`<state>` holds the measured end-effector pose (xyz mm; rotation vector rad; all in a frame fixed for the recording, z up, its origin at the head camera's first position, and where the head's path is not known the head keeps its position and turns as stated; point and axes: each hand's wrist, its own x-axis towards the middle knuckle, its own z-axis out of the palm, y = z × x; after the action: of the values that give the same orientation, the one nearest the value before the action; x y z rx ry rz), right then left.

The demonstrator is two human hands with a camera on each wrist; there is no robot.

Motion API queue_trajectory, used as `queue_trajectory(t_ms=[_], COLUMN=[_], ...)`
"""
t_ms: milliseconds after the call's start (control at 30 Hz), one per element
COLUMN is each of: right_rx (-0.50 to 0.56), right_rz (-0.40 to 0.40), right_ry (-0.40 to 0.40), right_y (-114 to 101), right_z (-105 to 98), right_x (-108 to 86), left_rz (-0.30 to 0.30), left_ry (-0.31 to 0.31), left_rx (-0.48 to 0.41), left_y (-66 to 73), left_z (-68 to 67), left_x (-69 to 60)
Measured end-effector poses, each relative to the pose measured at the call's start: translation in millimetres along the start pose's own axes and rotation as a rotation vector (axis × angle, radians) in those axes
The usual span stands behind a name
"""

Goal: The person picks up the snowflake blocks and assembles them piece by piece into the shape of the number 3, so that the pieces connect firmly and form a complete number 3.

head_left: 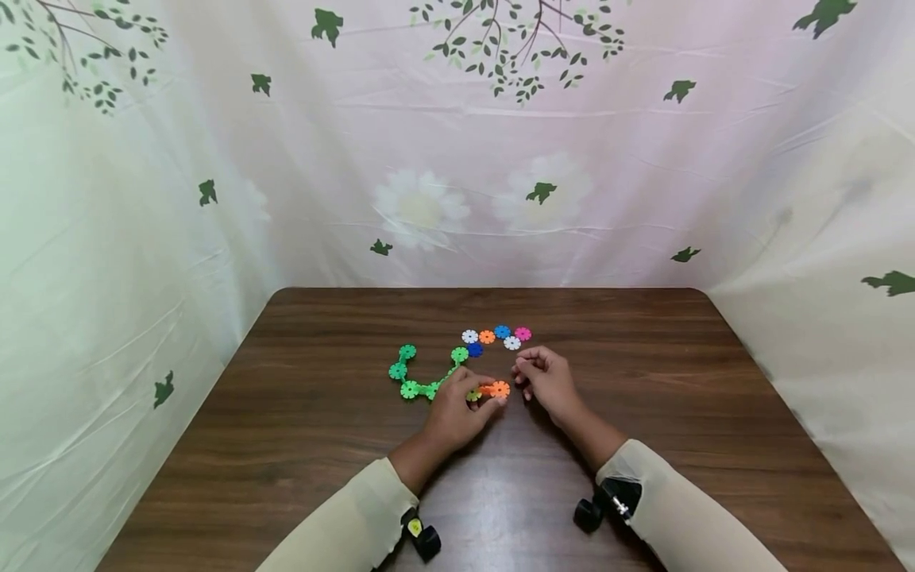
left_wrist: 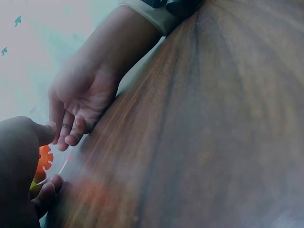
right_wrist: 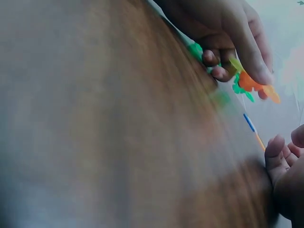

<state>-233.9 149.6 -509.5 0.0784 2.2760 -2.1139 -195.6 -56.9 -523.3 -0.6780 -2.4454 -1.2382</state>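
A chain of linked flower-shaped discs (head_left: 410, 389) is laid on the tabletop (head_left: 643, 413), in front of the person and slightly left of centre; it is bent upward at its left end, and its colours are run from green on the left through a yellow-green disc (head_left: 472, 395) to an orange end disc (head_left: 500, 389) on the right. Part of its middle is covered by the left hand (head_left: 456, 409), by whose thumb and fingers the chain is pinched at the orange end. Just to the right, the right hand (head_left: 549, 383) is held apart from the chain with its fingers loosely bent, and nothing can be seen gripped in it. Beyond the hands, a small group of loose discs is spread flat: a dark blue disc (head_left: 475, 349) just beside a raised green part of the chain, two white discs (head_left: 469, 337), an orange disc (head_left: 487, 337), a lighter blue disc (head_left: 503, 332) and a pink disc (head_left: 523, 334). Both forearms are covered by pale sleeves (head_left: 343, 516), with black devices (head_left: 619, 499) worn at the wrists. The tabletop is surrounded by a pale curtain (head_left: 472, 135), printed with leafy branches, white flowers and green bird shapes.
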Motion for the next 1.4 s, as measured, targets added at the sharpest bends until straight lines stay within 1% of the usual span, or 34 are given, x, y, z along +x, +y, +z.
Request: queue_trajectory(t_ms=[167,200,233,400,433,533,700,967,1100,1267,1400], right_rx=[-0.048,-0.056,-0.063,-0.108,-0.118,-0.155,-0.195,-0.278,-0.332,-0.374,-0.417], right_rz=[-0.032,-0.038,-0.041,-0.037,-0.033,-0.025,-0.019,-0.024,-0.031,-0.029,-0.051], right_ry=[0.027,0.032,0.036,0.009,0.000,-0.022,-0.042,-0.053,-0.059,-0.068,-0.066], right_y=[0.3,-0.2,-0.8,-4.6,-4.9,-4.8,-5.2,-5.1,-3.7,-1.5,-1.4], right_z=[-3.0,-3.4,-3.8,-7.5,-8.6,-11.6,-14.0,-16.5,-16.4,-16.2,-15.0], right_x=[11.6,14.0,16.4,26.6,28.8,35.7,45.7,57.0,60.6,63.6,64.7], left_rz=[0.030,0.044,0.045,0.060,0.048,0.034,-0.036,-0.086,-0.097,-0.107,-0.103], left_ry=[0.016,0.026,0.027,0.035,0.027,0.019,-0.021,-0.061,-0.064,-0.065,-0.062], left_rx=[-0.001,0.005,0.007,0.003,0.001,0.007,0.011,0.005,0.008,0.009,0.010], left_y=[-2.8,-5.1,-5.2,-7.1,-4.9,-4.0,0.8,4.6,4.4,3.2,1.6], left_z=[2.0,3.7,3.7,4.6,2.9,2.6,0.2,-1.1,-0.5,-0.5,-0.3], left_x=[0.2,0.2,0.4,0.2,0.3,0.2,0.7,1.7,1.4,0.9,1.1])
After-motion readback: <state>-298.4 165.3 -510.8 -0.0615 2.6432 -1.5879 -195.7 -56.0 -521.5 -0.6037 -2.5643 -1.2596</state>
